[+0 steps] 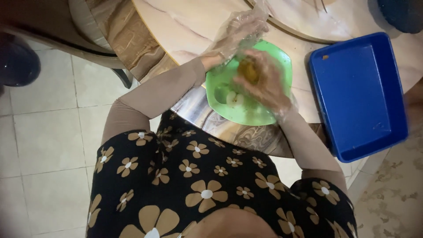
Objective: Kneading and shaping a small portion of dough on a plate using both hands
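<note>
Both my hands wear thin clear plastic gloves and work over a green plate (282, 59) at the edge of a marbled table (185, 26). My right hand (264, 83) is curled around a yellowish-brown lump of food (248, 70) above the plate. My left hand (235, 37) rests against that same lump from the far side, its loose glove sticking up. A pale round piece (233, 99) lies on the plate near its front rim.
A blue rectangular tray (359, 94) sits to the right of the plate, with a small crumb in its far corner. A chair (94, 31) stands at the left by the table. Pale tiled floor (48, 132) lies below.
</note>
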